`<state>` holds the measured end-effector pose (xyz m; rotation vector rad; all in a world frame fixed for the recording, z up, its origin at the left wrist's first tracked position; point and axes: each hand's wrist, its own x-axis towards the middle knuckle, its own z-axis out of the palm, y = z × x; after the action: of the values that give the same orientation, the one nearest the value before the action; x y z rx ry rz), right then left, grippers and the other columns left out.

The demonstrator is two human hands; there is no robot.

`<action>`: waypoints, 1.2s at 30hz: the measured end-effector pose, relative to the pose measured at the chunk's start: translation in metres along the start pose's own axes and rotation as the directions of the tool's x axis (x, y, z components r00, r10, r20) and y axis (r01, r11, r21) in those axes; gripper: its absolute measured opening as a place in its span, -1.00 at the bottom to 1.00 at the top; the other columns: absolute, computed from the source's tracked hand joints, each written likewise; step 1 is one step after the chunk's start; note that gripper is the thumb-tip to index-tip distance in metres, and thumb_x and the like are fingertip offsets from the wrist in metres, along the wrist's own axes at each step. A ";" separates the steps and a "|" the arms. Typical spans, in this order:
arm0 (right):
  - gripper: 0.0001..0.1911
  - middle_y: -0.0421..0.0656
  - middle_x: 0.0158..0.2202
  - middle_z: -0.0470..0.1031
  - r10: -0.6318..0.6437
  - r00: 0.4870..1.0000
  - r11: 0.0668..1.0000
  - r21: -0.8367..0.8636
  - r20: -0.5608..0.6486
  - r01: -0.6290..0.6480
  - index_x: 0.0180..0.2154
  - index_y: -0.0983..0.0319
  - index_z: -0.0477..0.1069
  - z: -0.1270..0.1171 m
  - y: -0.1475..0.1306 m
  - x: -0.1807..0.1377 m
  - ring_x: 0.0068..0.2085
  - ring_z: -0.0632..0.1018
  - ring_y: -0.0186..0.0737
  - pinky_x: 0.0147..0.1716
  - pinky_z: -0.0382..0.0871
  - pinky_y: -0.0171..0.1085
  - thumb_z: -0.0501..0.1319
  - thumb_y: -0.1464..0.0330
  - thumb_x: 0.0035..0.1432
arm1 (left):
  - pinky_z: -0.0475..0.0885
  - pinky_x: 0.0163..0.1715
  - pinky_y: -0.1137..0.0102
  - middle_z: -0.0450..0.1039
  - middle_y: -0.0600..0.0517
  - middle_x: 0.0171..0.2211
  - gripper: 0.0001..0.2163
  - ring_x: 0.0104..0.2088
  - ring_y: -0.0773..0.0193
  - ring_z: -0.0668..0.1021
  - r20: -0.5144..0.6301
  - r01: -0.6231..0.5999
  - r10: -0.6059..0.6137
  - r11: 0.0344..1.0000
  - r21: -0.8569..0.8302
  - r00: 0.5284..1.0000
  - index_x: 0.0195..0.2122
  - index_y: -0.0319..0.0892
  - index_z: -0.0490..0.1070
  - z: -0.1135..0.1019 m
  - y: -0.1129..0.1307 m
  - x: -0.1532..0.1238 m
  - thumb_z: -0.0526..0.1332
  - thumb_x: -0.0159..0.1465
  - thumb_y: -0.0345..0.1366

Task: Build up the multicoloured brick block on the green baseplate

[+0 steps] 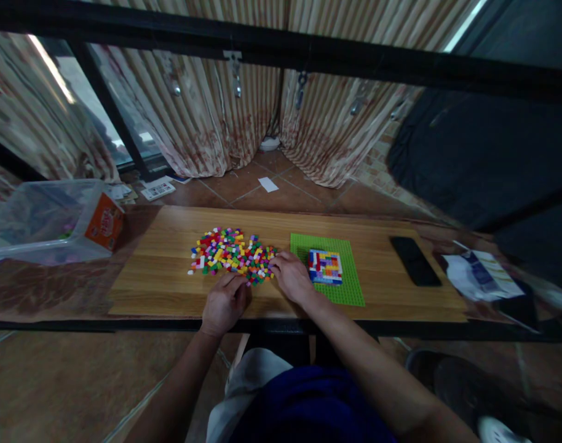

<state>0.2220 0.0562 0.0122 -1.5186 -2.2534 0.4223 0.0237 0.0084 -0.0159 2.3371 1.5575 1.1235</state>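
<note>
A loose pile of small coloured toy bricks (221, 249) lies on the wooden board. At its near edge rests my left hand (224, 301), fingers curled together; whatever they hold, if anything, is hidden. My right hand (290, 274) reaches to the pile's right edge, its fingertips closed among the bricks, and I cannot make out what is between them. Just right of that hand is a green baseplate (352, 274). On it sits a low square block of multicoloured bricks (326, 267), built up in rows.
A black phone (414, 261) lies on the board (147, 264) to the right. Beyond it are crumpled packaging (484, 277) and dark items. A clear plastic bin (45, 218) with an orange label stands at the left. A black bar (281, 40) crosses above, before striped curtains (207, 117).
</note>
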 end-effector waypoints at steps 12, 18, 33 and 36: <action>-0.87 -0.17 -0.31 0.55 0.236 0.953 0.870 0.478 -0.189 -0.121 -0.27 0.18 0.50 -0.009 -0.003 -0.043 -0.32 0.53 -0.25 -0.26 0.41 -0.25 0.17 0.38 0.18 | 0.47 -0.17 0.36 0.52 -0.02 -0.27 -0.89 -0.22 0.23 0.55 0.029 0.001 -0.002 1.000 0.011 1.000 -0.28 -0.14 0.45 0.000 0.000 0.002 0.13 0.30 -0.36; -0.82 -0.15 -0.29 0.55 0.316 0.930 0.803 0.576 -0.190 -0.155 -0.23 0.16 0.55 -0.017 0.004 -0.079 -0.30 0.54 -0.25 -0.26 0.44 -0.23 0.19 0.35 0.15 | 0.46 -0.18 0.35 0.52 -0.03 -0.29 -0.89 -0.24 0.23 0.55 0.032 0.007 -0.008 1.000 0.031 0.999 -0.30 -0.15 0.45 0.000 0.000 0.003 0.13 0.30 -0.35; -0.83 -0.09 -0.26 0.56 0.352 0.848 0.897 0.402 -0.395 -0.185 -0.28 0.19 0.54 -0.054 0.064 -0.079 -0.26 0.56 -0.16 -0.22 0.44 -0.16 0.21 0.28 0.15 | 0.46 -0.16 0.35 0.53 -0.02 -0.30 -0.88 -0.25 0.23 0.54 0.020 0.005 -0.005 0.999 0.041 1.000 -0.30 -0.14 0.46 -0.002 0.003 0.005 0.13 0.31 -0.34; -0.84 -0.09 -0.26 0.55 0.333 0.847 0.918 0.349 -0.414 -0.191 -0.30 0.19 0.55 -0.054 0.069 -0.071 -0.25 0.54 -0.16 -0.21 0.43 -0.16 0.20 0.31 0.16 | 0.47 -0.18 0.35 0.53 -0.02 -0.30 -0.88 -0.25 0.23 0.55 0.022 -0.006 0.006 0.999 0.035 1.000 -0.29 -0.14 0.45 -0.002 0.002 0.005 0.13 0.31 -0.34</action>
<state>0.3278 0.0173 0.0180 -1.5725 -1.5398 0.3966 0.0251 0.0113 -0.0114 2.3695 1.5763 1.0767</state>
